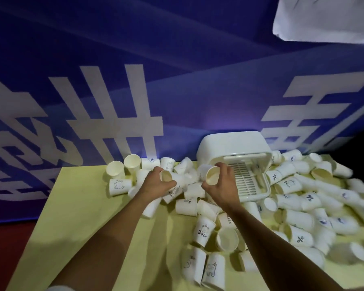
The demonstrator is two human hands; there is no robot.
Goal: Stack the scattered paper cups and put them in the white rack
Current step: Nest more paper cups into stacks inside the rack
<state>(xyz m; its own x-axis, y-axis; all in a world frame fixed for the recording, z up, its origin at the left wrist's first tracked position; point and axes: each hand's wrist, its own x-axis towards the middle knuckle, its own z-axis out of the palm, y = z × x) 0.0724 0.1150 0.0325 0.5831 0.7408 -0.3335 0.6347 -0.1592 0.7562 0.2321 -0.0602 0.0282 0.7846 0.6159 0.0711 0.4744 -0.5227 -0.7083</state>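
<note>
Over yellow tabletop [82, 217]: clutching white paper cup [166, 176] in left hand [156, 183], second cup [211, 175] in right hand [224, 184], beside white slatted plastic rack [229, 143]. Likely featherlight, crushable; pinch gently near rim.

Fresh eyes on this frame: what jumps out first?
A heap of white paper cups covers the right half of the yellow table. Mid-table, the left hand grips one cup and the right hand grips a second cup, mouths toward the camera, before the white rack, tipped with its slatted inside showing. Behind hangs a blue banner with huge white characters.
</note>
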